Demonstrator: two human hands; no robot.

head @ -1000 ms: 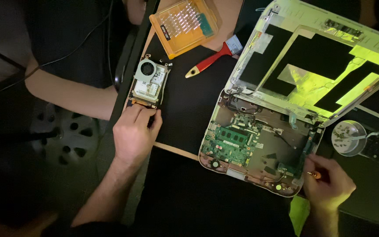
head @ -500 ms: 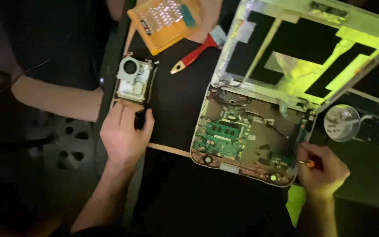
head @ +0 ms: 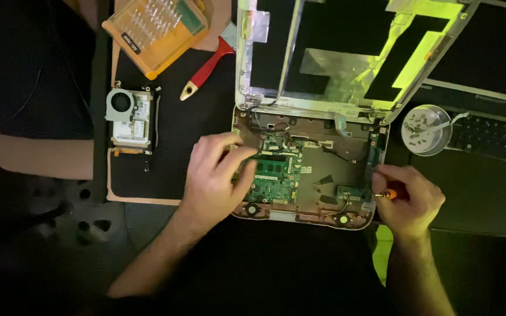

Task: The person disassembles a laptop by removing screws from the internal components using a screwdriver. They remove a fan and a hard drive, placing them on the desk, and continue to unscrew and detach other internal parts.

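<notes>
Two hands work the opened laptop base [head: 323, 175]: left hand [head: 215, 175] rests fingers spread on the green board [head: 273, 178], empty; right hand [head: 408, 199] grips a small screwdriver [head: 386, 194], likely mid-unscrewing, needing steady aim.

Only one view on my end: the head cam, looking almost straight down at the surface [head: 165, 152] from pretty close up. The opened laptop [head: 308, 169] fills the middle, with my forearms coming in from the bottom edge.

Screwdriver [head: 389, 193] mostly hidden in right hand [head: 408, 199], bit case [head: 156, 29] cropped
</notes>
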